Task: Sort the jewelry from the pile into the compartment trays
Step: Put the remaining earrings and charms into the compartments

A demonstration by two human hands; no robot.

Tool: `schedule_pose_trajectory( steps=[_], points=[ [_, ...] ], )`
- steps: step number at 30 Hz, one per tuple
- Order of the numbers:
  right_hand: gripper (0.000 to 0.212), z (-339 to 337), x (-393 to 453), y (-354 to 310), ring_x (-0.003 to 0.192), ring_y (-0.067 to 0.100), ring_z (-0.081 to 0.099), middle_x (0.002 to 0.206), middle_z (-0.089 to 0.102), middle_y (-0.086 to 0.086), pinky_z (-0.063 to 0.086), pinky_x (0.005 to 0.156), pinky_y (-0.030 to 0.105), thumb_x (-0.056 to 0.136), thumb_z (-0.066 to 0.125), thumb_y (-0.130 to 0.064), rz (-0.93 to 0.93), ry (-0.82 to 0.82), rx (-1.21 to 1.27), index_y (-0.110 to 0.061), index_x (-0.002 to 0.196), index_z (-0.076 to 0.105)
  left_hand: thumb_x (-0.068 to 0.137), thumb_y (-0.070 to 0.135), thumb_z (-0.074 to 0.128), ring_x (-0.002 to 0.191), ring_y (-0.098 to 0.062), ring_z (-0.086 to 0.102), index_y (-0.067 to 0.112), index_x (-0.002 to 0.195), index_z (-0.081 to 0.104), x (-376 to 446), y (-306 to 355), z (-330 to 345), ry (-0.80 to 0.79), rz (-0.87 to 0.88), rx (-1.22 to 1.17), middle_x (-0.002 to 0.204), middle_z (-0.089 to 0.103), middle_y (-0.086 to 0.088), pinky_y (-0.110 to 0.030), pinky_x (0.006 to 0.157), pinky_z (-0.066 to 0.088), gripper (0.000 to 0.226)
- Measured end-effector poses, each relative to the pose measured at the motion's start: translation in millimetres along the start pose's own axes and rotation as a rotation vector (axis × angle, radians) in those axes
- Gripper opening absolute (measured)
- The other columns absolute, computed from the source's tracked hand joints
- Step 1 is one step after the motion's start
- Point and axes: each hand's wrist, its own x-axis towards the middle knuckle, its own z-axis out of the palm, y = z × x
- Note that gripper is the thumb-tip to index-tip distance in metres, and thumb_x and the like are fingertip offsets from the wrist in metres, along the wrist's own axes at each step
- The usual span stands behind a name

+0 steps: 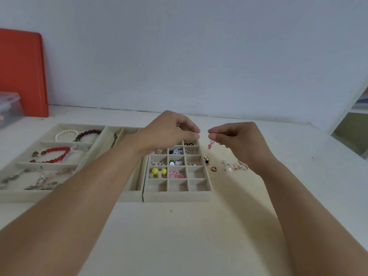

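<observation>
In the middle of the frame, the right hand (237,142) is raised above the tabletop (199,226) and pinches a small pink earring (210,144) between thumb and fingertip; the earring hangs down from the pinch, just to the right of the grid tray (177,195). The left hand (169,132) is raised opposite to it, over the far end of the grid tray, with its fingers curled and the thumb meeting a fingertip. I cannot tell if something very small is held in that pinch. The two hands are near each other but do not touch.

The grid tray lies in the centre and has many small square compartments. Some of them hold pieces: yellow ball earrings (158,172) in the left column, a pink flower piece (176,174) in the compartment beside them, and small studs in the rows above. The front row shows only the lining.

To the right of the grid tray, the remaining pile (229,165) of small earrings lies loose on the tabletop, partly under the right wrist.

At the left of the frame a larger tray (23,194) has long compartments with bracelets: a white pearl bracelet (65,134), a dark red bracelet (89,134), a bright red bracelet (53,155), and pale stone ones in front. An orange board (22,72) leans on the wall at the upper left, with a clear plastic box (10,108) in front of it.
</observation>
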Motion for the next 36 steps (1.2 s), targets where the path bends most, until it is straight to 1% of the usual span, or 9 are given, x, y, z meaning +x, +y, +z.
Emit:
schedule_pose_trajectory(
  steps=[3, 9, 12, 14, 17, 20, 23, 30, 36],
  points=[
    [0.013, 4.5, -1.4, -2.3, 0.062, 0.002, 0.058, 0.075, 0.074, -0.006, 0.047, 0.062, 0.015, 0.080, 0.083, -0.024, -0.014, -0.045, 0.069, -0.022, 0.093, 0.081, 0.077, 0.027, 0.087, 0.093, -0.015, 0.072, 0.024, 0.095, 0.079, -2.7, 4.2, -0.4, -0.081, 0.012, -0.005, 0.095, 0.077, 0.001, -0.035, 0.097, 0.055, 0.020],
    [0.016, 8.2, -1.3, -0.7, 0.070, 0.016, 0.062, 0.076, 0.071, 0.007, 0.050, 0.069, 0.027, 0.079, 0.084, -0.019, 0.012, -0.084, 0.196, -0.010, 0.089, 0.075, 0.082, 0.028, 0.082, 0.095, -0.014, 0.072, 0.019, 0.094, 0.079, -6.3, 10.4, 0.5, -0.088, 0.015, -0.005, 0.092, 0.078, 0.003, -0.033, 0.099, 0.053, 0.015],
    [0.015, 10.5, -2.2, -1.1, 0.072, 0.015, 0.066, 0.078, 0.073, 0.006, 0.051, 0.071, 0.027, 0.081, 0.082, -0.020, 0.013, -0.124, 0.221, -0.009, 0.090, 0.076, 0.084, 0.026, 0.081, 0.093, -0.013, 0.072, 0.017, 0.091, 0.079, -5.3, 9.5, -0.9, -0.071, 0.015, 0.007, 0.089, 0.078, 0.003, -0.033, 0.097, 0.054, 0.011],
    [0.017, 12.0, -2.2, -0.8, 0.073, 0.016, 0.067, 0.080, 0.074, 0.007, 0.052, 0.072, 0.028, 0.081, 0.082, -0.022, 0.011, -0.121, 0.237, -0.010, 0.091, 0.075, 0.084, 0.024, 0.080, 0.090, -0.011, 0.073, 0.016, 0.090, 0.078, -5.3, 8.9, -2.1, -0.059, 0.009, -0.003, 0.086, 0.078, 0.004, -0.028, 0.092, 0.054, 0.010],
    [0.019, 13.2, -2.7, -1.1, 0.076, 0.016, 0.067, 0.087, 0.075, 0.009, 0.054, 0.076, 0.029, 0.083, 0.080, -0.024, 0.010, -0.133, 0.231, -0.012, 0.096, 0.075, 0.085, 0.022, 0.079, 0.079, -0.006, 0.071, 0.013, 0.091, 0.077, -5.6, 9.2, -3.6, -0.031, 0.000, -0.022, 0.084, 0.078, 0.001, -0.012, 0.072, 0.053, 0.010],
    [0.021, 12.9, -4.3, -1.4, 0.078, 0.014, 0.067, 0.093, 0.077, 0.008, 0.053, 0.078, 0.028, 0.085, 0.078, -0.023, 0.023, -0.205, 0.213, -0.011, 0.103, 0.075, 0.086, 0.017, 0.078, 0.067, -0.002, 0.067, 0.009, 0.092, 0.077, -6.5, 10.8, -5.3, -0.010, -0.007, -0.048, 0.080, 0.077, -0.001, -0.008, 0.059, 0.047, 0.010],
    [0.018, 16.9, -6.0, -1.7, 0.077, 0.011, 0.067, 0.089, 0.077, 0.002, 0.051, 0.076, 0.025, 0.085, 0.078, -0.016, 0.033, -0.272, 0.198, -0.012, 0.102, 0.074, 0.087, 0.015, 0.077, 0.064, -0.003, 0.066, 0.006, 0.094, 0.076, -7.0, 12.2, -6.2, 0.000, -0.006, -0.076, 0.083, 0.078, -0.004, -0.008, 0.057, 0.046, 0.011],
    [0.014, 21.6, -6.9, -2.8, 0.071, 0.007, 0.066, 0.087, 0.078, 0.000, 0.048, 0.073, 0.025, 0.083, 0.080, -0.013, 0.038, -0.202, 0.172, -0.013, 0.097, 0.077, 0.087, 0.017, 0.077, 0.065, -0.003, 0.066, 0.008, 0.093, 0.076, -7.9, 12.7, -8.5, -0.009, -0.014, -0.067, 0.081, 0.078, -0.001, -0.010, 0.057, 0.046, 0.010],
    [0.009, 20.9, -7.6, -6.2, 0.074, 0.004, 0.064, 0.088, 0.078, -0.004, 0.049, 0.084, 0.028, 0.082, 0.079, -0.021, 0.092, -0.207, 0.284, -0.022, 0.090, 0.081, 0.086, 0.021, 0.078, 0.069, -0.002, 0.066, 0.011, 0.091, 0.076, -8.7, 11.5, -14.6, -0.022, -0.044, -0.023, 0.080, 0.078, 0.002, -0.012, 0.065, 0.049, 0.011]
  ],
)
